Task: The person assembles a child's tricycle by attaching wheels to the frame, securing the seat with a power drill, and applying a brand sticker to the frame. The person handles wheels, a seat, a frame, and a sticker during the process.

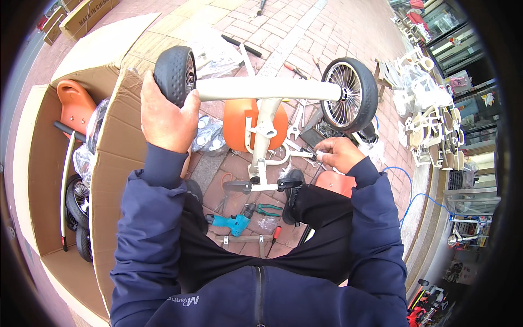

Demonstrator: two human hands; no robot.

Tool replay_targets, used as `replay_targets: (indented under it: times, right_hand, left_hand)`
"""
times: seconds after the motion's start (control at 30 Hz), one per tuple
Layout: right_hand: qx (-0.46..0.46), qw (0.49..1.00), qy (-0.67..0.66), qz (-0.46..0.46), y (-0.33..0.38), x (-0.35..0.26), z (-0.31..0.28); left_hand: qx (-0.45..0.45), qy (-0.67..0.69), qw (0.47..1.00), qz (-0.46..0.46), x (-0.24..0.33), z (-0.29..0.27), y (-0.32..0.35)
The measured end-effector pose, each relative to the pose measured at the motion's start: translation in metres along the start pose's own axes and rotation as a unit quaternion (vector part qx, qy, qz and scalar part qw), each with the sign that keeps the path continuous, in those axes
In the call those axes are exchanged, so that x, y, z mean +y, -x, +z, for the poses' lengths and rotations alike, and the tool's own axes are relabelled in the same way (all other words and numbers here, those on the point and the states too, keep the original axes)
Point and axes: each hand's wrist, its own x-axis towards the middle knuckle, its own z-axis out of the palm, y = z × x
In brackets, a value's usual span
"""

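On brick paving, two hands: left [163, 117] gripping one of two wheels [175, 73] (black-tyred), right [338, 154] pinching a small part.

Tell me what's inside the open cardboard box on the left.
In the cardboard box: an orange seat, black wheels, a white tube and plastic wrapping. Its flap hides the rest.

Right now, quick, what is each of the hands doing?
Left hand: closed over the black rubber wheel on the cream axle bar.
Right hand: fingers pinched shut; on what cannot be told.
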Motion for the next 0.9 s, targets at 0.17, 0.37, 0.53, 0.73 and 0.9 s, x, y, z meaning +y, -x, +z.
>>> replay_targets:
  times: [0.17,0.37,0.53,0.73,0.9]
  right_hand:
    - [0.205,0.957,-0.197,-0.062,0.018,-0.039,-0.013]
    - [0.321,0.906,-0.263,-0.087,0.006,-0.054,-0.014]
    - [0.242,0.884,-0.378,-0.131,-0.025,-0.085,0.018]
    - [0.129,0.869,-0.449,-0.164,-0.059,-0.145,0.056]
    - [0.179,0.829,-0.493,-0.195,-0.078,-0.178,0.073]
  left_hand:
    - [0.027,0.008,0.997,0.078,-0.001,0.001,0.005]
    - [0.031,0.000,0.991,0.134,0.008,-0.003,0.009]
    - [0.010,0.035,0.988,0.153,0.016,-0.007,0.013]
    - [-0.023,0.059,0.981,0.185,0.025,-0.013,0.018]
    - [-0.078,0.072,0.975,0.198,0.024,-0.017,0.021]
